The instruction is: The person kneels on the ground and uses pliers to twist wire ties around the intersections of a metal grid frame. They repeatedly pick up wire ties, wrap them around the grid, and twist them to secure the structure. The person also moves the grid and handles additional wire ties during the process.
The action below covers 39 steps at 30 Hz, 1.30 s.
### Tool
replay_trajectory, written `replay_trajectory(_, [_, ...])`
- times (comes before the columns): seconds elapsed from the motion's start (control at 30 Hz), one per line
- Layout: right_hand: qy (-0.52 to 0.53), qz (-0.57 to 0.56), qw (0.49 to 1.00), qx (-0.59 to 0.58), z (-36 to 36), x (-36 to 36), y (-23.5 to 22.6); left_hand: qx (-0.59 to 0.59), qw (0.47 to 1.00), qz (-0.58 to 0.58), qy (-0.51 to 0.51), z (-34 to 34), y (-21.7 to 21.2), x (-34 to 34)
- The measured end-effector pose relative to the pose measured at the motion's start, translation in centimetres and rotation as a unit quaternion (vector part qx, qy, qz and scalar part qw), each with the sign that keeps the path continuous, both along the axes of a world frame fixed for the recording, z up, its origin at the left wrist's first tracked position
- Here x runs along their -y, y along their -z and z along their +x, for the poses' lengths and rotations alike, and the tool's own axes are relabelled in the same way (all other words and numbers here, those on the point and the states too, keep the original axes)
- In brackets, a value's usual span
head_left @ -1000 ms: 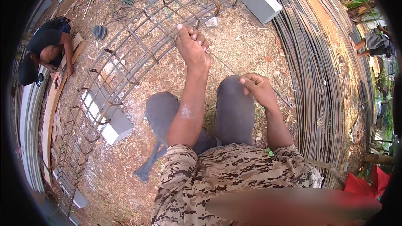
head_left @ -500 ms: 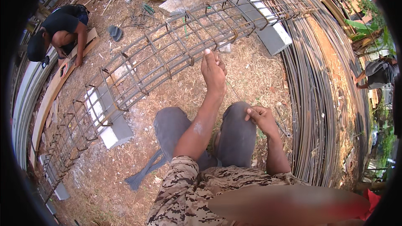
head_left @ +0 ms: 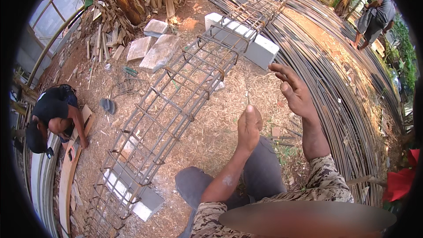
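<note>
My left hand [head_left: 250, 128] is closed in front of my knees, thumb up, pinching what looks like a thin wire [head_left: 247, 87] that points away from me. To its right my right hand [head_left: 297, 93] is raised and open, fingers stretched out, with nothing in it. The steel rebar cage [head_left: 177, 101] runs diagonally, left of both hands and apart from them. Its far part rests on a white and grey block [head_left: 263, 49], its near part on a similar block [head_left: 150, 203].
Long steel bars [head_left: 332, 101] lie bundled along the right. Stone slabs [head_left: 161, 52] lie beyond the cage. A crouching person [head_left: 55, 110] handles a wooden plank [head_left: 70, 172] at left. Another person [head_left: 374, 15] stands at far right. Dry shavings [head_left: 220, 128] cover the ground.
My view has turned toward the right. My left hand has come away from the cage's edge. My right hand has lifted off my knee and opened.
</note>
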State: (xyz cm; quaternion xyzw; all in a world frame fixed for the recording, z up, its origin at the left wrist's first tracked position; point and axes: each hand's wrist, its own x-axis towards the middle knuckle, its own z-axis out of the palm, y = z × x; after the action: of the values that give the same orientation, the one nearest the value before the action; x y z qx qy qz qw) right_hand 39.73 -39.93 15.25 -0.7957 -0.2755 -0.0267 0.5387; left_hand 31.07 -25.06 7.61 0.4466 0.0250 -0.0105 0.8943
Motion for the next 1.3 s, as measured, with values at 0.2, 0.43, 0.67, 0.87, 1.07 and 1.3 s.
replay_trajectory(0.2, [-0.478,-0.282,0.828,-0.085,4.3,-7.5,-8.0,0.085,0.992,0.051,0.079,-2.8,0.2,2.5])
replay_trajectory(0.43, [-0.447,-0.262,0.854,-0.042,3.8,-10.4,-4.9,0.062,0.998,0.0,-0.011,-1.6,-0.5,0.6])
replay_trajectory(0.67, [-0.305,-0.056,0.924,-0.221,-0.6,-9.6,4.2,-0.011,0.927,-0.127,-0.353,2.4,-1.4,-6.7])
replay_trajectory(0.87, [-0.146,-0.203,0.965,-0.076,-8.0,-12.9,5.5,-0.122,0.858,-0.114,-0.487,2.8,-6.3,-15.6])
replay_trajectory(1.07, [-0.323,-0.329,0.884,-0.081,-8.5,-12.1,-14.3,-0.299,0.774,0.016,-0.558,2.9,-19.7,-17.7])
replay_trajectory(1.3, [-0.209,-0.283,0.933,-0.074,-0.9,-8.1,-32.8,-0.123,0.916,-0.197,-0.327,-0.5,-40.3,-12.2])
